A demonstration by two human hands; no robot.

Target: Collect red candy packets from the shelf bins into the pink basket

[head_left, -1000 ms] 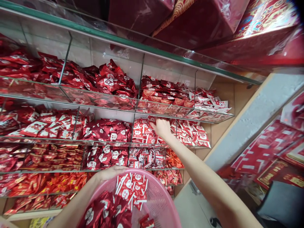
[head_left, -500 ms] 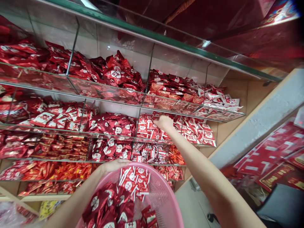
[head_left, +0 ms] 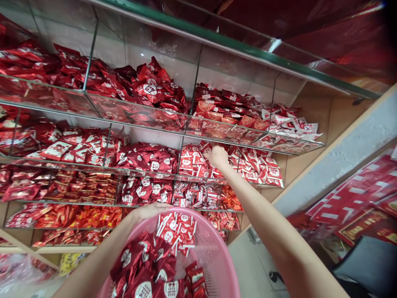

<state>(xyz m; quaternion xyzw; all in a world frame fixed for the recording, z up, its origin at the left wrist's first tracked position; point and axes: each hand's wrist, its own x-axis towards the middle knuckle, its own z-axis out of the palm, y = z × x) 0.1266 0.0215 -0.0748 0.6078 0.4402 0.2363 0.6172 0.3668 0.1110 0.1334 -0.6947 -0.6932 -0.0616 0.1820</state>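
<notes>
Selecting packets from a tiered glass display. The right hand reaches far into a middle-tier compartment, just below the glass shelf, and lies among red-and-white packets. Its fingers curl downward and away; the fingertips are hidden, so neither the width of the grip nor whether it has hold of a packet can be told. The left hand lies along the far left rim of the pink basket, its forearm passing down the basket's left side; how firmly its fingers close there cannot be told.

The basket, near and below the display, carries dark red packets at the near left, a group with white markings at the far side, and a few smaller packets at the near right.

The step in hand appears to be gathering from the compartment while the basket is supported alongside. From this position, the next move seems to call for a secure pinch, then a low withdrawal toward the near side, clearing both the shelf above and the compartment's front edge.
</notes>
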